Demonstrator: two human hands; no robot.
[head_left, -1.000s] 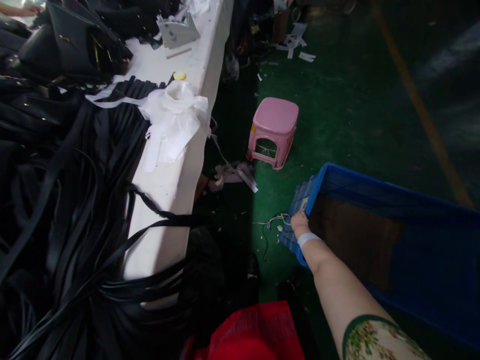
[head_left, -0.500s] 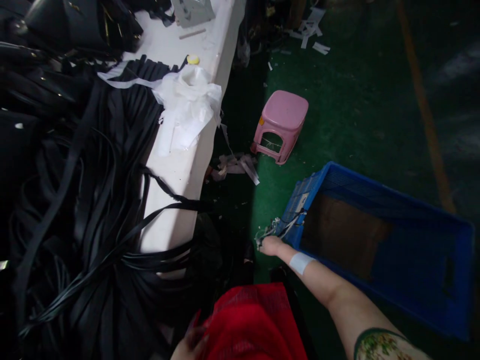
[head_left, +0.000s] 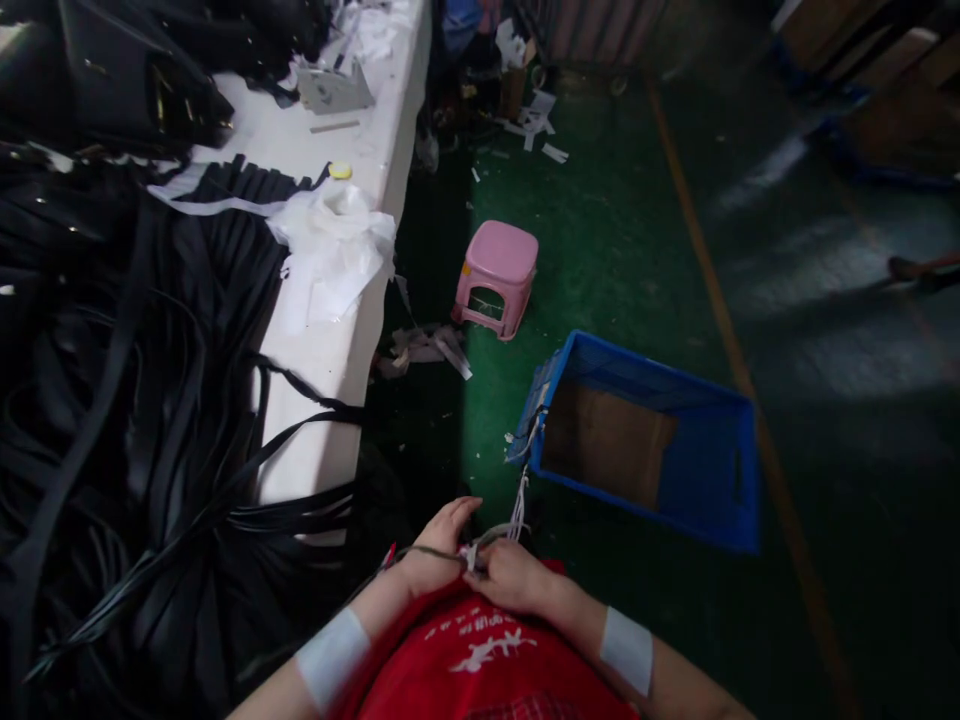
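Note:
Both hands are close together in front of the red apron. My right hand point(head_left: 510, 575) is closed around the end of a bundle of pale cords point(head_left: 517, 510), which runs up to the near left corner of the blue plastic crate point(head_left: 645, 495). Beside it, my left hand point(head_left: 439, 550) has its fingers stretched out, with the thumb side near a small whitish knot or tuft point(head_left: 470, 556) between the hands. A thin dark cord point(head_left: 427, 550) crosses the left hand. Something small and red point(head_left: 388, 556) shows beside the left wrist; its kind is unclear.
On the left, a white table point(head_left: 315, 400) bears many black straps point(head_left: 150, 400) and crumpled white sheeting point(head_left: 330, 250). A pink stool point(head_left: 502, 255) stands on the green floor beyond the crate. Paper scraps point(head_left: 427, 345) lie by the table. Brown cardboard point(head_left: 607, 440) lines the crate.
My right hand has drawn back from the crate's corner to my waist with the cords. My left hand has come up beside it. The view has shifted, and the crate appears farther off.

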